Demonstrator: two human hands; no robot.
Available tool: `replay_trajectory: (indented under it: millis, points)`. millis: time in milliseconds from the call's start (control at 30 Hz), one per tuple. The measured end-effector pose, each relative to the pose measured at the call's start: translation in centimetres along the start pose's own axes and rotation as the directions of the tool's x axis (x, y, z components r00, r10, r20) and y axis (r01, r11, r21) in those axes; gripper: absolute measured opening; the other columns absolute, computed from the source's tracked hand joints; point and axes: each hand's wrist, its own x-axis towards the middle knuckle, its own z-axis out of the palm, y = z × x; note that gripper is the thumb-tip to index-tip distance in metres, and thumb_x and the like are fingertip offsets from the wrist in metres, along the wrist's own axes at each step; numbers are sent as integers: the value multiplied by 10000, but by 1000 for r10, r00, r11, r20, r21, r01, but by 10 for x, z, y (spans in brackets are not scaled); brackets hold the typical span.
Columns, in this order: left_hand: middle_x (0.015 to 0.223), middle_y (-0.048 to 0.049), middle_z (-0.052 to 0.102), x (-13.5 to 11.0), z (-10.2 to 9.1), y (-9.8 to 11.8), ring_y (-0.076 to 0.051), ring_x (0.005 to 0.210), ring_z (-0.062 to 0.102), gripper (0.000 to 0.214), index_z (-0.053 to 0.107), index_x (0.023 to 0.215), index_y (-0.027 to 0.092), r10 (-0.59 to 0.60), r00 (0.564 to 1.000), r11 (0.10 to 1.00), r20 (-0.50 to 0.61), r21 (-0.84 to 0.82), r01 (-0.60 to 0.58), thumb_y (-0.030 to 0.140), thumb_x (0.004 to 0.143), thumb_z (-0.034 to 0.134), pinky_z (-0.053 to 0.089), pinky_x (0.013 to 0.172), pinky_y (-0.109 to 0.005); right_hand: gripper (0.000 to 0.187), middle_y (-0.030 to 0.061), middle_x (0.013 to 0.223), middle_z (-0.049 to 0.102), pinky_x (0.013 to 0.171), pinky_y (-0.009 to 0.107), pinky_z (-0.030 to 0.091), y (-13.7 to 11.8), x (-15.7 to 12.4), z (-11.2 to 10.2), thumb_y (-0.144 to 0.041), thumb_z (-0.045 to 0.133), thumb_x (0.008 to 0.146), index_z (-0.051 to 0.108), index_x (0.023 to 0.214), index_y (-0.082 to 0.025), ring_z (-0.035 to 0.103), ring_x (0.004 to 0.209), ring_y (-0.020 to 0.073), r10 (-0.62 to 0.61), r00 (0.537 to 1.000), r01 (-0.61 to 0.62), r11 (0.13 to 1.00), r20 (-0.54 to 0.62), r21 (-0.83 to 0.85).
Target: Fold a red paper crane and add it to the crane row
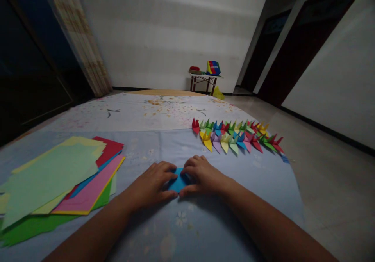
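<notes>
A small piece of folded blue paper (179,182) lies on the cloth-covered table between my hands. My left hand (154,182) grips its left side, thumb at the near edge and fingers over the far edge. On the opposite side my right hand (202,176) holds it the same way. The two thumb tips nearly meet at the paper's near corner. Parts of the paper's sides are hidden under my fingers.
Loose coloured paper sheets (55,176) are piled at the left. Rows of folded paper cranes (234,139) stand at the right, near the table's edge. A patterned tablecloth (181,230) covers the table. By the far wall, a small table (205,75) carries a colourful box (213,68).
</notes>
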Motion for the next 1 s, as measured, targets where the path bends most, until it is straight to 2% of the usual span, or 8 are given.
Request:
replay_trajectory:
  millis: [100, 200, 300, 433, 600, 767, 900, 1000]
  points:
    - [1051, -65, 623, 3, 3, 5, -249, 987, 536, 298, 653, 966, 219, 4, 999, 998, -36, 56, -2, 409, 740, 616, 382, 871, -390, 564, 85, 1051, 581, 823, 366, 306, 2, -2, -2, -616, 624, 665, 612, 1065, -218, 465, 972, 239, -15, 1000, 16, 999, 22, -39]
    - [1024, -56, 633, 4, 3, 5, -242, 967, 544, 294, 649, 961, 221, 18, 997, 996, -72, 86, -11, 413, 741, 618, 369, 868, -394, 464, 75, 1073, 601, 837, 362, 289, 10, -1, -3, -513, 623, 738, 593, 1104, -231, 461, 1006, 230, -14, 1000, 15, 999, 23, -52]
    - [1015, -54, 634, 4, 3, 4, -232, 968, 541, 298, 634, 995, 217, 35, 998, 994, -57, 103, -29, 389, 753, 617, 357, 866, -395, 328, 60, 1067, 621, 840, 355, 277, 19, -1, -4, -403, 621, 785, 613, 1071, -243, 463, 1012, 215, -3, 1000, 3, 999, 3, -52]
    - [982, -54, 637, 5, 7, 5, -216, 950, 541, 209, 635, 972, 212, 42, 998, 991, -56, 131, -35, 319, 839, 514, 356, 852, -388, 218, 44, 1054, 623, 845, 365, 275, 23, -2, -5, -355, 606, 808, 650, 1005, -273, 452, 1017, 209, -25, 1000, 25, 999, -19, -47]
    - [997, -57, 634, 6, 14, 3, -214, 936, 552, 204, 631, 980, 216, 31, 998, 993, -58, 111, -24, 277, 853, 484, 385, 841, -375, 210, 51, 1013, 624, 813, 359, 295, 17, -1, -4, -388, 602, 802, 670, 958, -265, 457, 986, 211, -44, 998, 42, 997, -34, -61]
    - [1075, -40, 637, 6, 16, -9, -197, 965, 560, 269, 616, 1056, 244, -5, 993, 999, -115, 40, 10, 176, 849, 458, 408, 868, -349, 244, 63, 847, 627, 743, 324, 315, 6, 2, 2, -416, 580, 809, 678, 935, -233, 473, 896, 203, -19, 998, 13, 994, -52, -108]
    - [1055, -46, 649, 4, 13, -21, -207, 953, 566, 252, 641, 1013, 246, -17, 988, 998, -151, 51, 25, 163, 837, 481, 413, 861, -374, 293, 67, 806, 614, 701, 314, 320, -4, 4, 8, -456, 557, 808, 677, 928, -217, 464, 842, 205, 0, 998, -9, 987, -59, -159]
    - [1014, -43, 634, 2, 12, -27, -189, 929, 561, 221, 646, 978, 250, -5, 989, 1000, -146, -19, 2, 190, 843, 482, 429, 842, -355, 290, 70, 809, 604, 706, 313, 325, -8, 5, 11, -457, 564, 799, 684, 891, -209, 456, 827, 204, 8, 998, -18, 988, -63, -156]
